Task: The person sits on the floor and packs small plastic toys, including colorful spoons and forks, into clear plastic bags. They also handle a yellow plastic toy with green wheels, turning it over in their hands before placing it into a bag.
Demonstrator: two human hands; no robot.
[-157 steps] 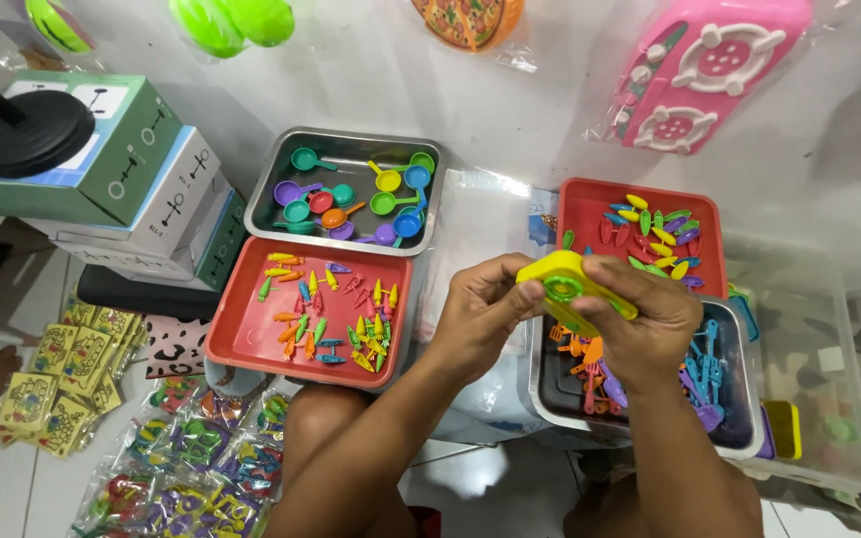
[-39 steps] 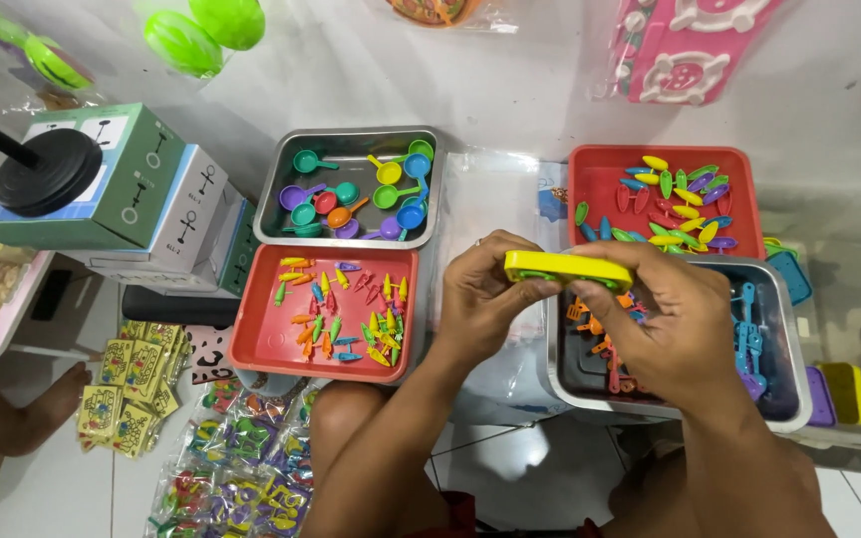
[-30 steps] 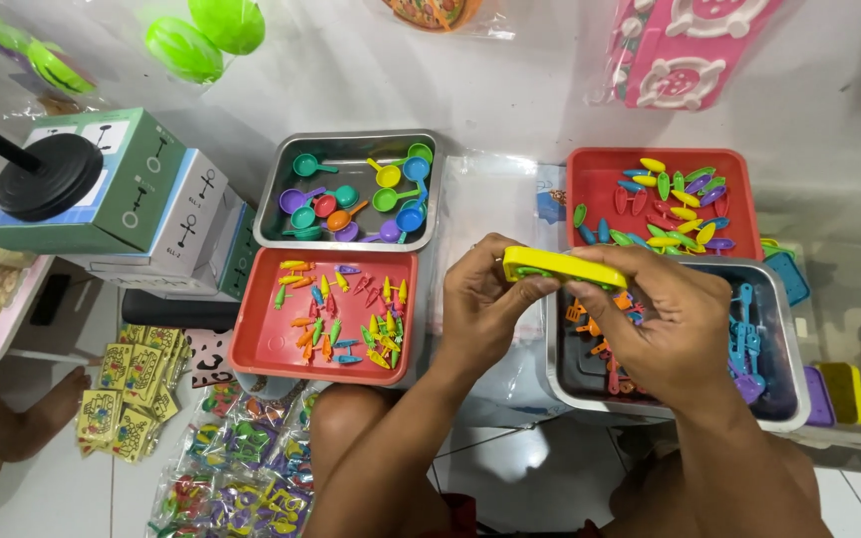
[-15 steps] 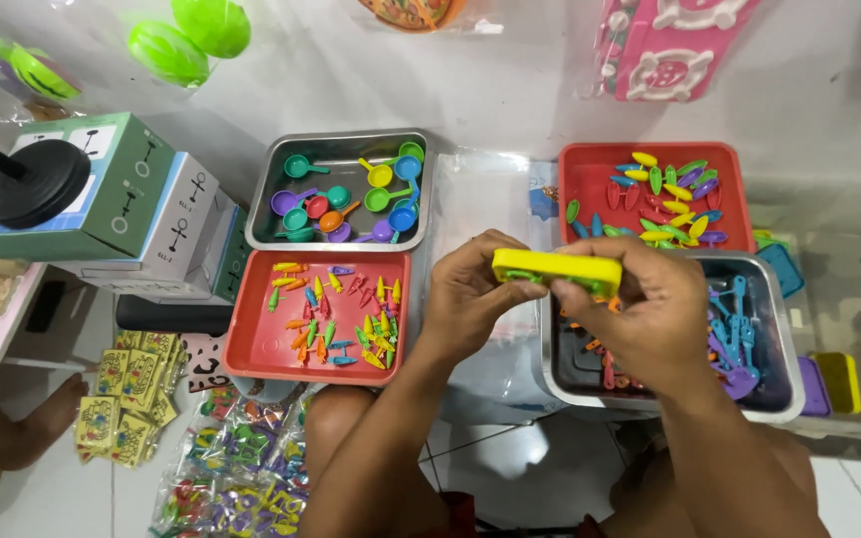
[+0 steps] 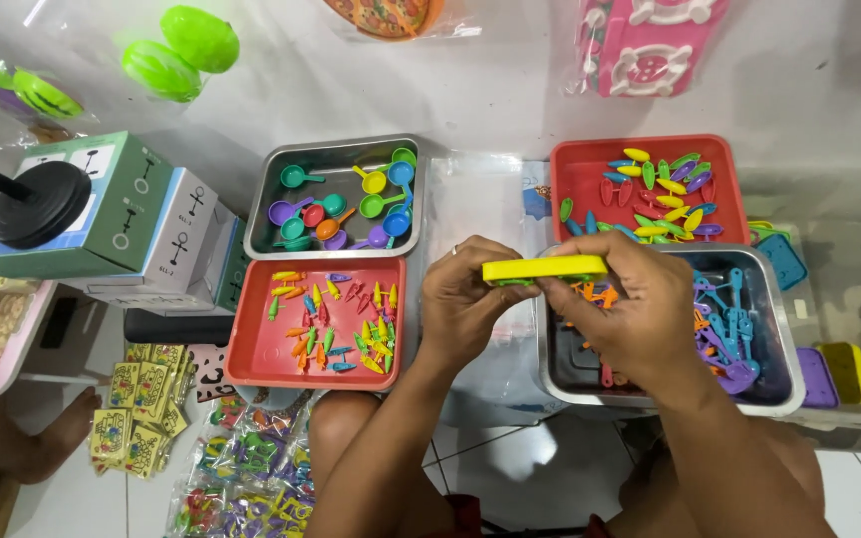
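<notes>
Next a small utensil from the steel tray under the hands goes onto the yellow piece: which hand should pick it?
Probably the right hand: it sits directly over the steel tray, while the left hand can steady the yellow piece.

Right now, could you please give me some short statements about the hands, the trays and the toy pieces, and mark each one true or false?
1. Both hands, left hand and right hand, hold the flat yellow plastic toy piece. True.
2. The small coloured toy pans lie in a red tray. False: they lie in a metal tray.
3. The metal tray under the right hand holds small coloured utensils. True.
4. The black round stand base sits on the floor. False: it rests on a green box.
</notes>
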